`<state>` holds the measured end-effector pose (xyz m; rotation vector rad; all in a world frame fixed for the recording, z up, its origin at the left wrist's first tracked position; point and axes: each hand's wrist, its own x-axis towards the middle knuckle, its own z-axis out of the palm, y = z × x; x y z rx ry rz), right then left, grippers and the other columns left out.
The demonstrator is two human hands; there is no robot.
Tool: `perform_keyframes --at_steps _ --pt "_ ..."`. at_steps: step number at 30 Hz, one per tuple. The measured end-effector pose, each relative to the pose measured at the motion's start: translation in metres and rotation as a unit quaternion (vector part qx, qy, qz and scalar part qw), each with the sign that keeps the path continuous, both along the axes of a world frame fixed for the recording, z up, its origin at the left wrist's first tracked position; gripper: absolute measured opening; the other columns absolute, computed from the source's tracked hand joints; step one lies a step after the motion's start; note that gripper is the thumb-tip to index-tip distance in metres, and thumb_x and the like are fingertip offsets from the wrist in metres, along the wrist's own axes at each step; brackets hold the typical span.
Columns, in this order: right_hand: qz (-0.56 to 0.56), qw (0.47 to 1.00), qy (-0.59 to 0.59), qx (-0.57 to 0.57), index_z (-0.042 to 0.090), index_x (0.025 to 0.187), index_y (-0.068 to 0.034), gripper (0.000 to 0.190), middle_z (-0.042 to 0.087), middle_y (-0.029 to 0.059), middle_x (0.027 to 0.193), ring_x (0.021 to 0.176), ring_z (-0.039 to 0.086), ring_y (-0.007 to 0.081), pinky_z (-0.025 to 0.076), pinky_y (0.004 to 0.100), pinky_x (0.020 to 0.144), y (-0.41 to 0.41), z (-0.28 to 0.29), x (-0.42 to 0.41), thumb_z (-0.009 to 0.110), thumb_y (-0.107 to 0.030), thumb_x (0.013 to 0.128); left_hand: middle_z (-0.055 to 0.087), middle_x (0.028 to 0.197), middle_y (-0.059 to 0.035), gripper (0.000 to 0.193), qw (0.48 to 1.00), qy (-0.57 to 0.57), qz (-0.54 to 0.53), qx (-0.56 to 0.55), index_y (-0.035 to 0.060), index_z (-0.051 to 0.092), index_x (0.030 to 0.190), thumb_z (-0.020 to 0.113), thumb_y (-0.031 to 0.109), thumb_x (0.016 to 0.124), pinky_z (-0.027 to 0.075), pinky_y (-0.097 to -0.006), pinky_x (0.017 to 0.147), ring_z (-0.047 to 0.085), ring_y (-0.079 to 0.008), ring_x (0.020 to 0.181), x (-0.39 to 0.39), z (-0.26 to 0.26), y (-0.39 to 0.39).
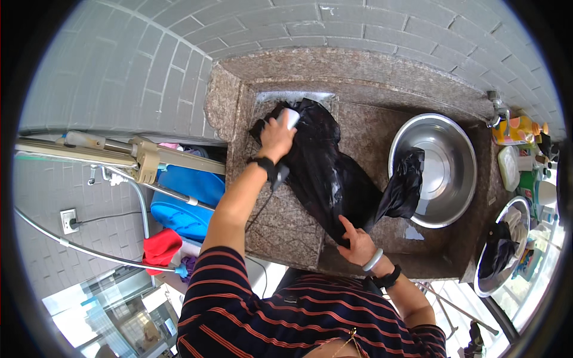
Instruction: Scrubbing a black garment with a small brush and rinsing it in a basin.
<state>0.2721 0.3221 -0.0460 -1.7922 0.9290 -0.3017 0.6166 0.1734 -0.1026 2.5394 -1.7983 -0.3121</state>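
Note:
A wet black garment (329, 165) lies spread over the left, ribbed slab of a stone laundry sink (286, 226). Whitish suds or wet streaks show on its middle. My left hand (277, 136) grips a white block, which looks like a bar of soap (290, 118), against the upper left of the cloth. Nearer my body, my right hand (358, 244) rests at the garment's lower edge with the index finger extended; whether it pinches cloth is unclear. One black end of the garment hangs over the rim of a steel basin (470, 179) standing in the sink.
Above the basin a metal tap (497, 109) juts from the tiled wall. Bottles (517, 129) and a second basin with dark clothing (526, 215) line the right side. At left are a blue plastic tub (186, 201), a red cloth (162, 250), and a cable near my left wrist.

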Motion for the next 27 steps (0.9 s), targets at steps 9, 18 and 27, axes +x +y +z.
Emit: perform_keyframes --at_steps 9,18,27 --pt "0.260 0.963 0.052 0.046 0.073 0.107 -0.016 0.033 0.063 0.0065 0.086 0.090 0.060 0.0247 0.037 0.0385 0.086 -0.010 -0.012 -0.024 0.065 -0.016 0.076 0.051 0.097 -0.0144 0.076 0.963 -0.013 -0.266 -0.049 0.0278 0.033 0.150 0.069 0.038 0.084 0.048 -0.0420 0.073 0.056 -0.0322 0.085 -0.031 -0.002 0.061" --pt "0.284 0.953 0.097 0.033 0.075 0.101 -0.019 0.028 0.060 0.0059 0.090 0.101 0.056 0.0249 0.038 0.0400 0.089 0.009 -0.027 -0.043 0.063 -0.013 0.076 0.053 0.097 -0.0189 0.075 0.988 -0.008 -0.154 -0.018 0.0219 0.031 0.150 0.067 0.036 0.086 0.048 -0.0473 0.074 0.058 -0.0375 0.087 -0.051 0.019 0.060" --pt "0.213 0.973 0.041 0.075 0.065 0.117 -0.017 0.041 0.059 0.0100 0.103 0.109 0.055 0.0281 0.041 0.0409 0.089 -0.005 -0.011 -0.025 0.064 -0.009 0.076 0.060 0.102 -0.0257 0.066 0.998 -0.041 -0.036 0.026 0.0146 0.035 0.145 0.062 0.038 0.089 0.049 -0.0516 0.079 0.061 -0.0457 0.093 0.028 0.002 0.045"
